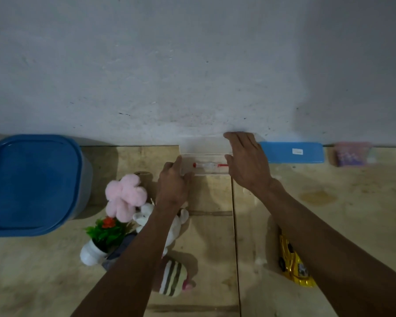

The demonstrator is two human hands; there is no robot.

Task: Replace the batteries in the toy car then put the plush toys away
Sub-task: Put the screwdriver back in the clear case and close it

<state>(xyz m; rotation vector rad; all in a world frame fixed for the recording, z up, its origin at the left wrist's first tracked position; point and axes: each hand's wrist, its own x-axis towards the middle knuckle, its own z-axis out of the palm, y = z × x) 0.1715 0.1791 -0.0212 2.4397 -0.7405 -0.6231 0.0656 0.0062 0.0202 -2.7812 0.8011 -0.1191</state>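
A yellow toy car [293,264] lies on the wooden floor beside my right forearm. A clear plastic box [206,168] stands against the wall with a red-handled screwdriver [210,165] inside. My left hand [173,184] grips the box's left end. My right hand [247,161] holds the right end of the raised clear lid [204,146] between thumb and fingers. A pink plush [124,195], a white plush [145,216] and a striped plush [172,280] lie under and beside my left forearm, partly hidden by it.
A large blue lidded bin [32,184] stands at the left. A small potted plant [98,241] lies tipped by the plush toys. A flat blue box [290,152] and a pink patterned box [352,154] sit against the wall [192,65] at the right.
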